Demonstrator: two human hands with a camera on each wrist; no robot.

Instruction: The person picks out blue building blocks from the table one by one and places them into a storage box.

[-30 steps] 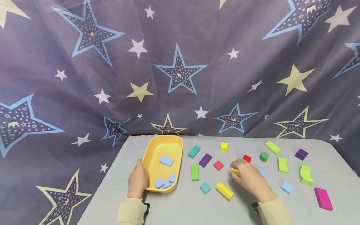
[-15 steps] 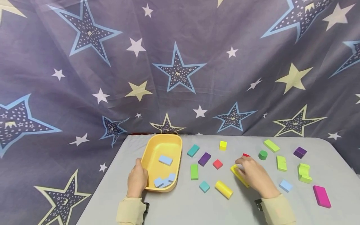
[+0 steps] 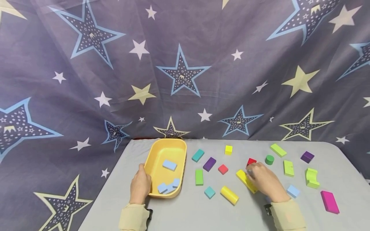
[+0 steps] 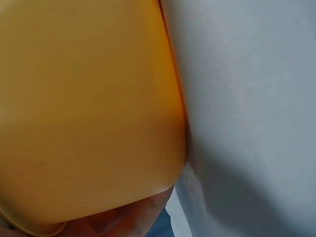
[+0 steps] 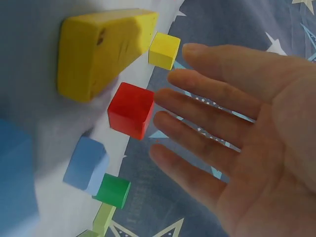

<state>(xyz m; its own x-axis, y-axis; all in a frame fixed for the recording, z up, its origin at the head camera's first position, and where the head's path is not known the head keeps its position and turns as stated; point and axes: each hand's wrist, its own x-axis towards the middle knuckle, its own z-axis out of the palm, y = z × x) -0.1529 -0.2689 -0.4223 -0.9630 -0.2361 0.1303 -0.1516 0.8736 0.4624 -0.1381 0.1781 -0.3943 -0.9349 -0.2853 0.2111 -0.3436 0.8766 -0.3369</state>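
Note:
My left hand (image 3: 140, 184) grips the near left side of a yellow plastic tray (image 3: 185, 154); its wrist view shows the tray wall (image 4: 94, 113) with fingers under the edge. Several light blue blocks (image 3: 169, 165) lie in the tray. My right hand (image 3: 264, 179) hovers over the blocks at centre right, beside a long yellow block (image 3: 244, 179). In the right wrist view its fingers are spread and straight, holding nothing, close to a red cube (image 5: 129, 111). A light blue block (image 5: 85, 165) stands near that cube and is mostly hidden by the hand in the head view.
Between tray and right hand lie a yellow cylinder (image 3: 229, 195), a green block (image 3: 199, 177), purple block (image 3: 209, 164) and teal blocks (image 3: 198, 155). To the right are a green cylinder (image 3: 269, 159), lime pieces (image 3: 312, 178) and a magenta block (image 3: 330, 202). A star-patterned curtain (image 3: 185, 106) hangs behind.
My right hand has shifted right and slightly nearer, uncovering the long yellow block and more of the red cube. The light blue block beside it is now covered. My left hand stays on the tray.

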